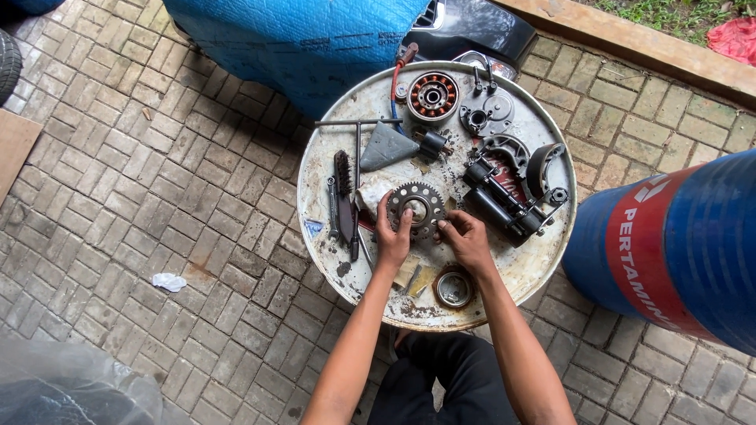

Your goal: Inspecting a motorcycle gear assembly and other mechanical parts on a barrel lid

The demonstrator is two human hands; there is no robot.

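Note:
A toothed metal gear wheel (418, 208) lies near the middle of a round, dirty white drum top (319, 177). My left hand (391, 236) rests on the gear's left rim, fingers curled over the teeth. My right hand (465, 238) pinches the gear's right edge with its fingertips. Just in front of my right wrist sits a small round metal ring part (454, 288). A black wire brush (344, 182) and a wrench (333, 209) lie left of my left hand.
On the drum top lie a copper-wound stator (431, 95), a grey cover plate (488, 112), black cylindrical parts (502, 205), a curved shoe (543, 168), a T-handle tool (358, 124) and a grey rag (387, 147). A blue drum (685, 244) stands right, a blue tarp (299, 39) behind. Brick paving surrounds.

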